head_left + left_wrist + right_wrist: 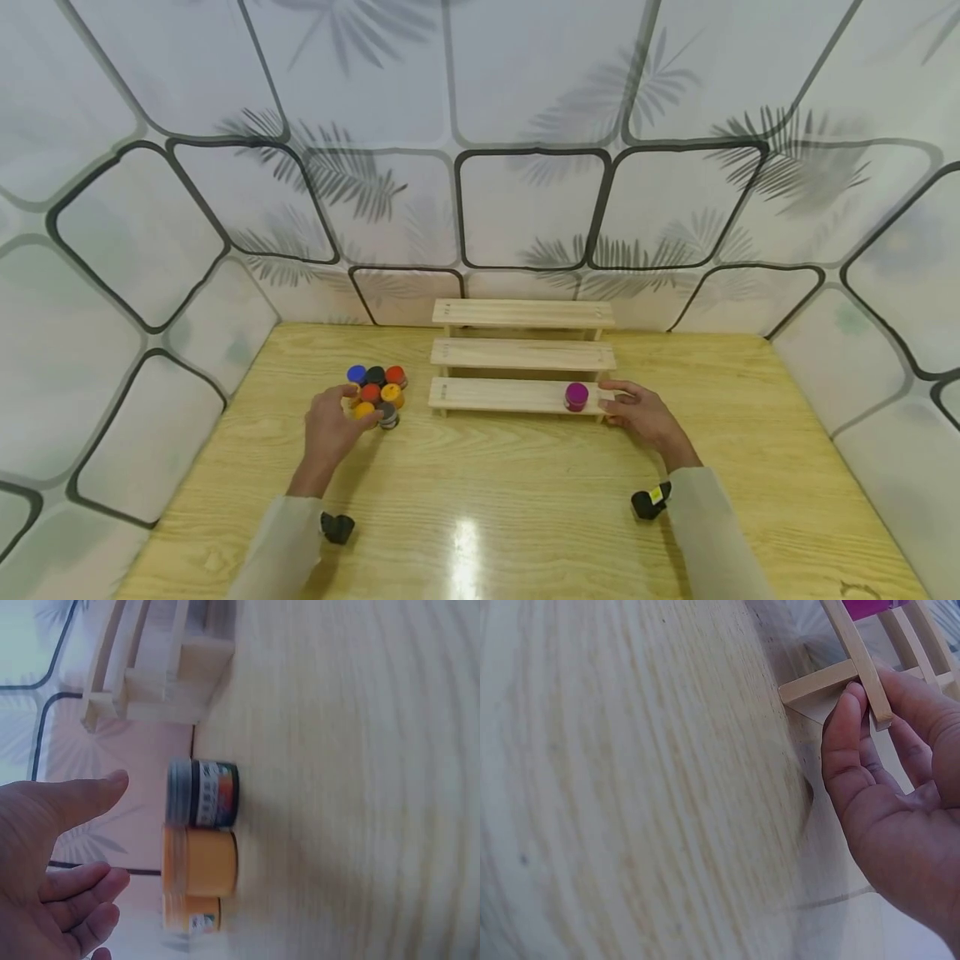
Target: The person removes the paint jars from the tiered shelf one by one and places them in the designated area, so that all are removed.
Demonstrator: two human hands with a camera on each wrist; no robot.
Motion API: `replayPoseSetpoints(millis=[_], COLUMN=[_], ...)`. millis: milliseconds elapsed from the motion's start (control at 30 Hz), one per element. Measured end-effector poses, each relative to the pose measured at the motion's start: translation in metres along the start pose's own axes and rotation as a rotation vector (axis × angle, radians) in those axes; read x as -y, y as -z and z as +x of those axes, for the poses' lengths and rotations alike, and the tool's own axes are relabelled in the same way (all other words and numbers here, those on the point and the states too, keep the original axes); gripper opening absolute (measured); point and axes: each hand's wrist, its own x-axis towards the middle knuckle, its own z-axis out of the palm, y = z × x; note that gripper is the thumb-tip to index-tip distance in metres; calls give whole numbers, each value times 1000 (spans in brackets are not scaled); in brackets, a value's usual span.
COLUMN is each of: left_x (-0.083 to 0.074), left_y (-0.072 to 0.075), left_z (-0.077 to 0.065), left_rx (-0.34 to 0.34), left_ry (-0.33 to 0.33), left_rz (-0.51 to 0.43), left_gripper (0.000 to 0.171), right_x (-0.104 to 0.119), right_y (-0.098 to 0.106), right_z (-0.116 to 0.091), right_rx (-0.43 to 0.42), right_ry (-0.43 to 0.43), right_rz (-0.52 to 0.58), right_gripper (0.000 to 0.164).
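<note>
At left on the table, my left hand (330,427) hovers over a cluster of small paint jars, thumb and fingers spread around the near ones. A grey-lidded jar (387,415) and an orange jar (363,411) are nearest. In the left wrist view that hand (45,862) stays apart from the dark jar (214,793) and the orange jars beside it. My right hand (647,418) pinches the right end of the lowest step of a three-tier wooden shelf (502,395); the right wrist view shows fingers under the board (866,682). A purple jar (576,397) stands on that step.
Blue (356,374), black (375,376), red (395,376) and yellow (392,394) jars sit close together in the cluster. A patterned backdrop (532,208) rises behind and beside the wooden table (480,483). The shelf's upper tiers (522,313) stand near the back wall.
</note>
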Motion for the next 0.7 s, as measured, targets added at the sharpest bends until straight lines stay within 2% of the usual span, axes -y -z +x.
replayPoseSetpoints(millis=[200, 467, 567, 700], left_x=[-18, -43, -51, -60], left_y=[-8, -19, -21, -25], left_z=[2, 6, 8, 10], left_rx=[21, -22, -19, 8], left_ry=[-20, -130, -164, -148], left_rz=[-82, -132, -148, -161], left_gripper=[59, 52, 50, 53], right_x=[0, 1, 1, 3], right_y=[0, 1, 2, 1], right_z=[-1, -2, -2, -2], right_rx=[5, 2, 0, 11], right_ry=[5, 1, 0, 8], right_rz=[2, -6, -21, -38], right_gripper=[55, 56, 57, 58])
